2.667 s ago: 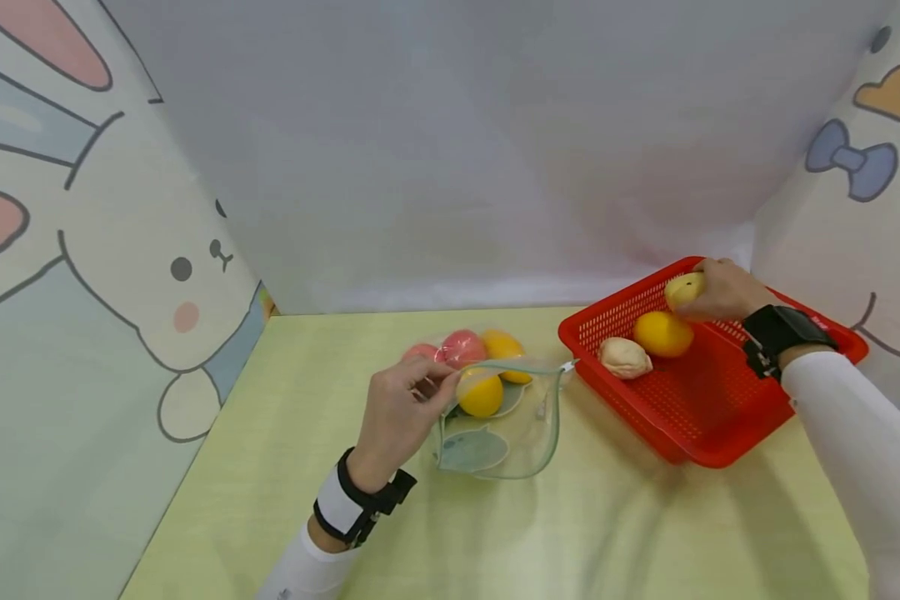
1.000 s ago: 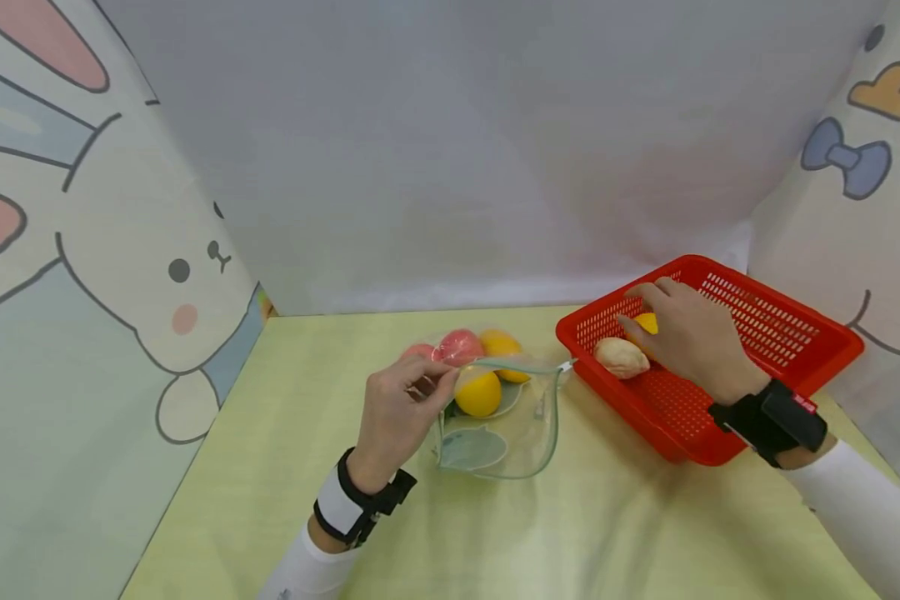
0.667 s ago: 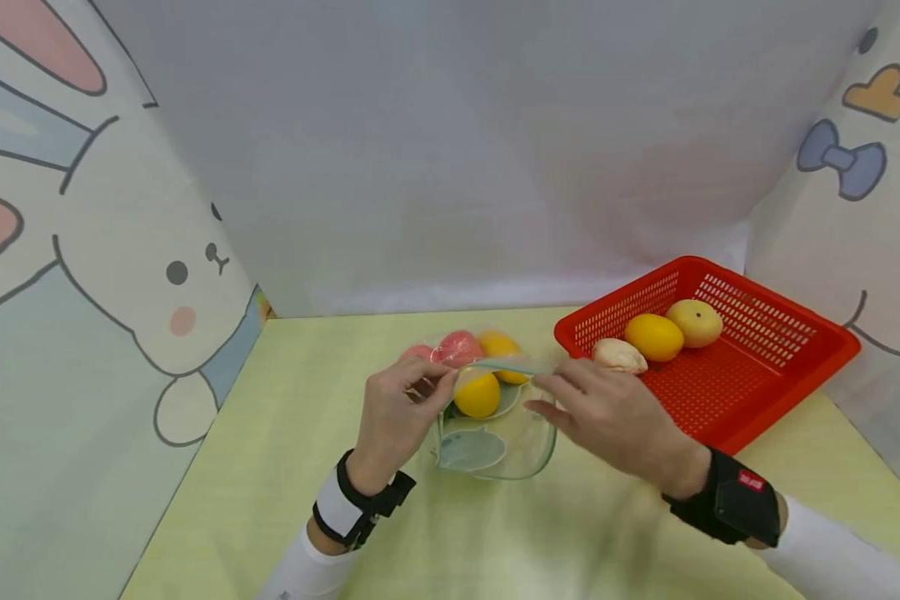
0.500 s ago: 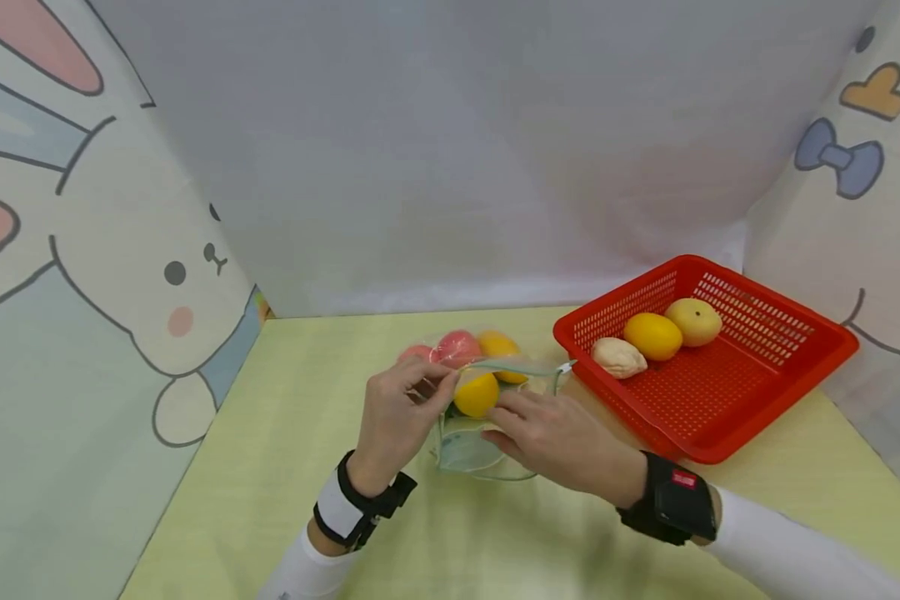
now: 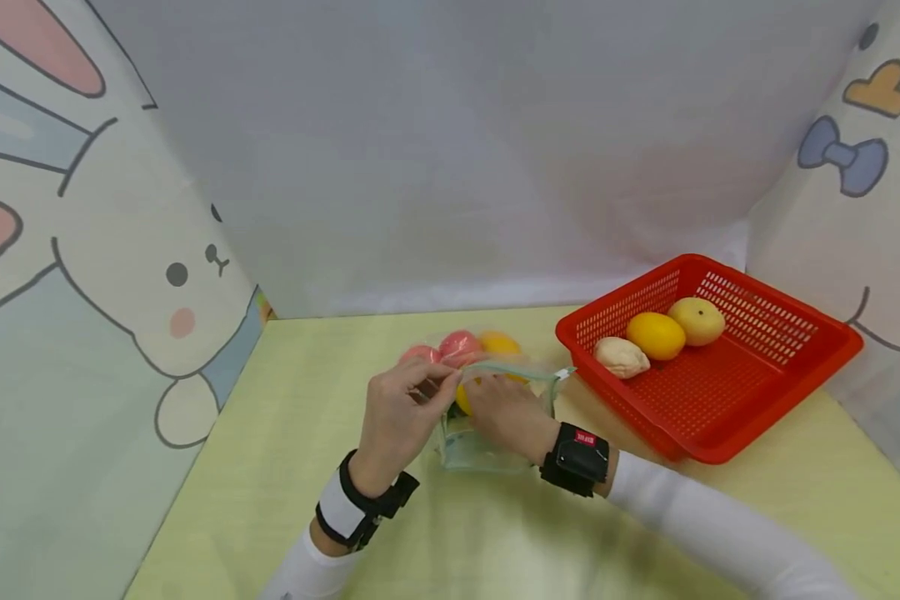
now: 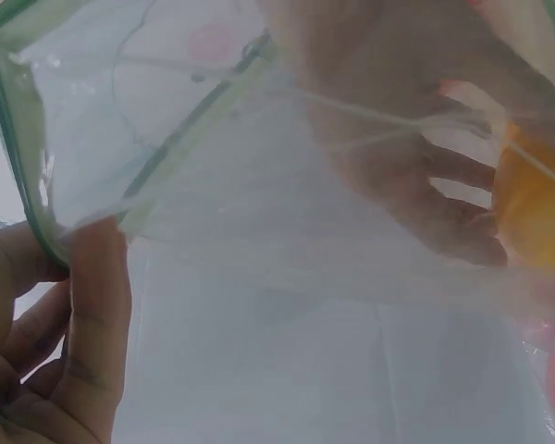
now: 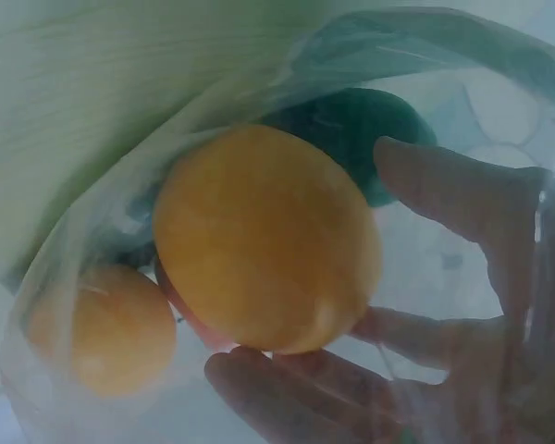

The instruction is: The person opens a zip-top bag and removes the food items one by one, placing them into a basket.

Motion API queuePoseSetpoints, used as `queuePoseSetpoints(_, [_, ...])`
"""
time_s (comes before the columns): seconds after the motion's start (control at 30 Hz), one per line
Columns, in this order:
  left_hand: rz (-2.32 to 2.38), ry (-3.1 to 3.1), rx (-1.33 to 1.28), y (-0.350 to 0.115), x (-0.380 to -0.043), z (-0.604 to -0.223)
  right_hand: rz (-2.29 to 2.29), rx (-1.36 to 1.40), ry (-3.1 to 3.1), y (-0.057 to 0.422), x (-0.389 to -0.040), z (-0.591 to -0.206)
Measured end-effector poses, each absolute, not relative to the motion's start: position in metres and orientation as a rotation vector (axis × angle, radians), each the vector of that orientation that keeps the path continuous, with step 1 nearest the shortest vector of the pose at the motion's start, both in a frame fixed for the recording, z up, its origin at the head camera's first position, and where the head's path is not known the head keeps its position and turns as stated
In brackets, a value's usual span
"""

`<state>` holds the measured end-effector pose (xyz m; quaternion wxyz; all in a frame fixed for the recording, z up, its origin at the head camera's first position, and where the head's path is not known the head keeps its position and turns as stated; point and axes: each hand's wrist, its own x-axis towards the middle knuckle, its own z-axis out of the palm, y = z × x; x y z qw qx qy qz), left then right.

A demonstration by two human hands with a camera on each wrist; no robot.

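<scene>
Red plastic basket (image 5: 750, 375) on the desk (image 5: 225, 508), right of the head frame, well apart from both hands. In it, at its left end: cream wrinkled piece (image 5: 622, 357), yellow lemon (image 5: 656, 336), pale yellow round fruit (image 5: 696, 322). Rabbit-print panel (image 5: 135, 292) on the left, pale sheet (image 5: 450, 150) behind.

Clear zip bag (image 5: 461, 454) sits lower centre of the head frame. Left hand (image 5: 401, 417) pinches its mouth edge between thumb and fingers. White slider (image 5: 564, 374) at the opposite corner. Pink-red fruits (image 5: 459, 343) fill the back.

Right hand (image 5: 510, 417) is inside the bag, hiding most of the orange-yellow fruit (image 7: 268, 240) from the head view. In the right wrist frame that fruit is centred, fingers spread along its lower side, thumb off to its right. Cloudy film in front, so contact is hard to call. Smaller-looking orange fruit (image 7: 102, 328) at lower left, dark green piece (image 7: 351, 129) right behind it.

The centre fruit is round, smooth, slightly oval, uniformly coloured.
</scene>
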<state>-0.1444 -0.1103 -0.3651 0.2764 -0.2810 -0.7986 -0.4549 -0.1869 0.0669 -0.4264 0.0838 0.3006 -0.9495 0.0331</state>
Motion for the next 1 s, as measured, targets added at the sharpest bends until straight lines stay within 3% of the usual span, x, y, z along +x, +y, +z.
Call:
queuePoseSetpoints(0.43, [-1.232,-2.119,-0.787,-0.11,-0.146,-0.368,0.102,0.875,-2.787,0.065,-0.204,-0.459])
queuePoseSetpoints(1.0, [-1.226,-2.15,-0.763,-0.112,-0.146,-0.365,0.274,0.983,-2.746,0.089,-0.143,-0.377])
